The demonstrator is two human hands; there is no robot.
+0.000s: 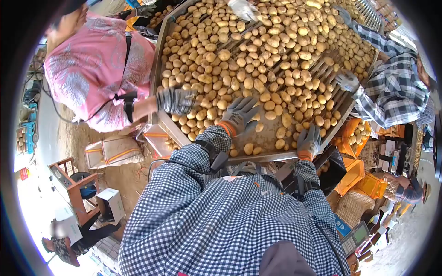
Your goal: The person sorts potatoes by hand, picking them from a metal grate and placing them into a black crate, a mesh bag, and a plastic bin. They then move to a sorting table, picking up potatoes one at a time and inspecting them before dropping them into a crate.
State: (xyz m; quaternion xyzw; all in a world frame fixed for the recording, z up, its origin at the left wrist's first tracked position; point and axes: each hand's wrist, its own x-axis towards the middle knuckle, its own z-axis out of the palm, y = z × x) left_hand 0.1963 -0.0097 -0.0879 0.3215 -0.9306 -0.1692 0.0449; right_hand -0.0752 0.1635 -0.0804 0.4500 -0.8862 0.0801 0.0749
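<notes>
Potatoes [224,55] cover a wide metal sorting table [269,131] in front of me. My left hand [238,116], in a grey glove with an orange cuff, lies over the near part of the table with its fingers spread, beside several potatoes. By the near right edge, my right hand [309,141], gloved alike, has its fingers stretched out next to a few potatoes. Neither hand shows a potato in its grasp, though the palms face down and are hidden.
On the left, a co-worker in pink [99,69] reaches in with a striped glove [176,101]. Opposite is another gloved hand [244,10]; to the right works a person in plaid [396,87]. Orange crates [352,172], a black bin [335,166] and a sack [115,152] stand around.
</notes>
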